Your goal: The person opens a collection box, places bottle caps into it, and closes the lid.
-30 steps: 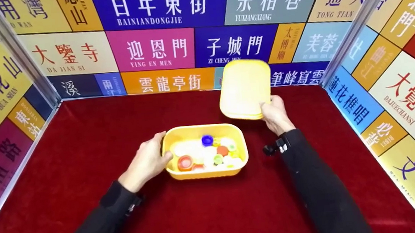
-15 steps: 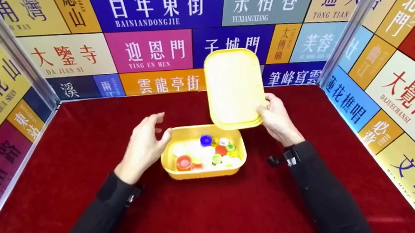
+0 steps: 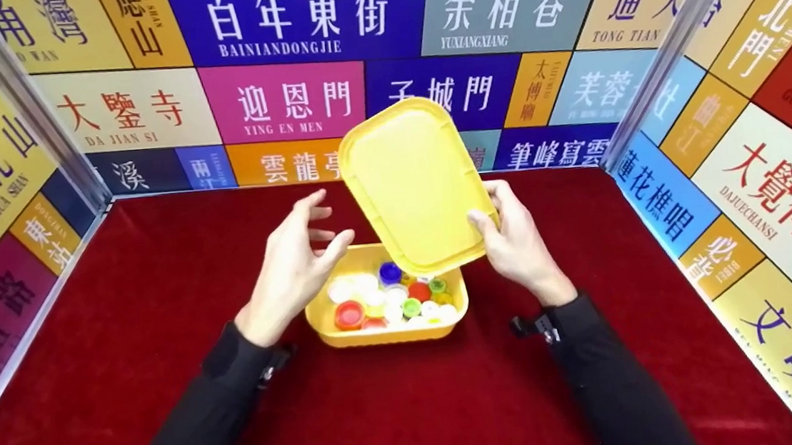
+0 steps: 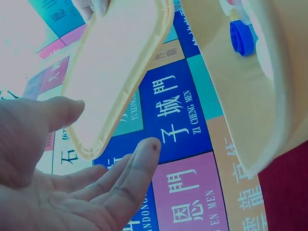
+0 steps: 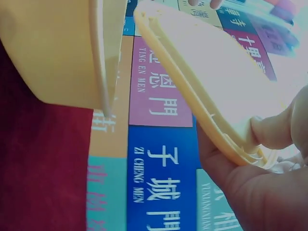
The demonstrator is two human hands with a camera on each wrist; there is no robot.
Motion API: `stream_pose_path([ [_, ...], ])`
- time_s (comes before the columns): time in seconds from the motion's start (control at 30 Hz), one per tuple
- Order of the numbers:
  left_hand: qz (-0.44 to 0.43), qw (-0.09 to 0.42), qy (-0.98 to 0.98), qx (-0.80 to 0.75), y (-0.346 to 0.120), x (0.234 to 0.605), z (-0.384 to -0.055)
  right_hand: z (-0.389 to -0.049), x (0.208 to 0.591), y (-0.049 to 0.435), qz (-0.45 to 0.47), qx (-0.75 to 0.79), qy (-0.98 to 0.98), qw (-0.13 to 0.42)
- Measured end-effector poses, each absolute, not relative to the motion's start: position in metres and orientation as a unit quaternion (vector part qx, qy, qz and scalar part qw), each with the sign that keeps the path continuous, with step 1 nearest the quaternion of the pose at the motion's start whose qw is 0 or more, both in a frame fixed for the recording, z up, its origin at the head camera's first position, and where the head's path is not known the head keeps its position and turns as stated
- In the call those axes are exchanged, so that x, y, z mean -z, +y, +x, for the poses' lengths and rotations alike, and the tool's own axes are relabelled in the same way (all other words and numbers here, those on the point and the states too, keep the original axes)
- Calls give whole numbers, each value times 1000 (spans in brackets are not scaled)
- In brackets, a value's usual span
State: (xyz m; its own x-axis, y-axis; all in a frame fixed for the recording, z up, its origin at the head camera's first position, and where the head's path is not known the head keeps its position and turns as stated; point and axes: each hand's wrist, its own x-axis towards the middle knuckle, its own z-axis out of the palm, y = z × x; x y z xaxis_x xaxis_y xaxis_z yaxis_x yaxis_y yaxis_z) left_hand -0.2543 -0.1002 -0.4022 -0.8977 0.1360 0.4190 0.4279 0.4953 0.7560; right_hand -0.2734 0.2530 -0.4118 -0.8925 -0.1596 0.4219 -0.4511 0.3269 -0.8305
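Observation:
A yellow rectangular lid [image 3: 416, 185] is held up and tilted by my right hand [image 3: 521, 247], which pinches its lower right corner with the thumb on the face toward me. Below it stands a yellow plastic box [image 3: 388, 334] holding several bottle caps, among them a blue cap [image 3: 390, 273], a red cap [image 3: 350, 315] and a green cap [image 3: 411, 308]. The lid hides part of the box's far rim. My left hand [image 3: 292, 267] hovers at the box's left end, fingers spread and holding nothing; in the left wrist view the lid's corner [image 4: 89, 150] appears beyond its thumb and fingers.
Dark red cloth [image 3: 398, 409] covers the table around the box. Upright panels with colourful street-name signs [image 3: 285, 99] enclose the back and both sides. Metal posts [image 3: 675, 54] mark the two back corners.
The left hand has let go of the box's left rim and risen toward the lid. My right hand has brought the lid leftward over the box and tilted its top to the left.

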Motion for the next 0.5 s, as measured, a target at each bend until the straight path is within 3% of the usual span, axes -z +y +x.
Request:
stream_pose_path([
  [0.13,-176,174,-829,501,-105,401,-256,-266,410,251,239,-489,-822,168],
  [0.3,-203,216,-829,475,-109,399,-255,-261,411,246,299,-443,-827,175],
  [0.5,-223,253,-824,456,-112,396,-251,-261,411,244,310,-440,-821,190],
])
